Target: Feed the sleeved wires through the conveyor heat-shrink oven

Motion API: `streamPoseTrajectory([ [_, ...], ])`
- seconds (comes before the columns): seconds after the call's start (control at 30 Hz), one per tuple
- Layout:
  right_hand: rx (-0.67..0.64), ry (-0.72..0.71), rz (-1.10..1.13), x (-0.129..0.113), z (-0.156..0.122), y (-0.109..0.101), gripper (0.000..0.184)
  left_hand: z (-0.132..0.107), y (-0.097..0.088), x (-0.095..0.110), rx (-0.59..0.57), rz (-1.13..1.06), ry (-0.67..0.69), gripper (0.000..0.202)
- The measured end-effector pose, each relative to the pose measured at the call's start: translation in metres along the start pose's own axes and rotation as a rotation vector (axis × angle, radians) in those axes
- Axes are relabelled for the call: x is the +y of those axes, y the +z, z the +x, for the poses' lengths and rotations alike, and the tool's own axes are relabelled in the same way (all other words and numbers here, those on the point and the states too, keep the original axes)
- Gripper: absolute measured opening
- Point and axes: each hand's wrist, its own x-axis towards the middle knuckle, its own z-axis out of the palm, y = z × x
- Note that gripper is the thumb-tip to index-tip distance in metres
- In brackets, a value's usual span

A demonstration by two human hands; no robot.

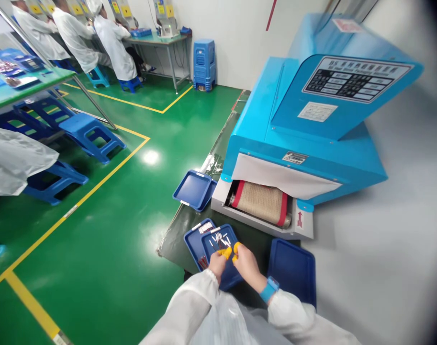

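My left hand (pixel 217 263) and my right hand (pixel 246 265) meet over a blue tray (pixel 228 282) that holds several small white and red pieces (pixel 218 237). Both hands wear yellow finger cots, and their fingertips pinch together around something too small to make out. A blue band (pixel 269 289) sits on my right wrist. The tray lies stacked on a second blue tray (pixel 194 242) with red pieces at its near edge.
A blue conveyor machine (pixel 304 139) with a mesh belt (pixel 261 203) stands just behind the trays. An empty blue tray (pixel 194 189) lies to its left, another (pixel 293 270) to my right. Blue stools (pixel 91 134) and seated people in white coats (pixel 112 43) fill the green floor at left.
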Motion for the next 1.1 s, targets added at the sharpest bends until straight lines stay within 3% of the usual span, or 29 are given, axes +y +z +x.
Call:
streamPoseTrajectory([
  [0.1,0.008,-0.012,0.105,-0.002,-0.009,-0.003,0.015,-0.003,0.010,0.001,-0.025,-0.055,0.059,0.021],
  [0.3,-0.024,0.170,0.829,0.001,-0.016,-0.007,0.018,-0.016,0.009,0.011,-0.145,-0.161,0.129,0.035],
  [0.4,-0.133,0.169,1.018,-0.001,-0.021,-0.022,0.018,-0.023,0.009,0.021,-0.176,-0.177,0.162,0.039],
  [0.53,-0.327,0.097,1.142,-0.005,-0.028,-0.043,0.017,-0.031,0.014,0.032,-0.190,-0.181,0.199,0.042],
  [0.87,-0.300,0.125,1.293,-0.009,-0.032,-0.065,0.019,-0.041,0.027,0.052,-0.081,-0.305,0.267,0.033],
  [1.1,-0.303,0.121,1.325,-0.007,-0.034,-0.063,0.016,-0.047,0.032,0.057,-0.033,-0.424,0.254,0.048],
])
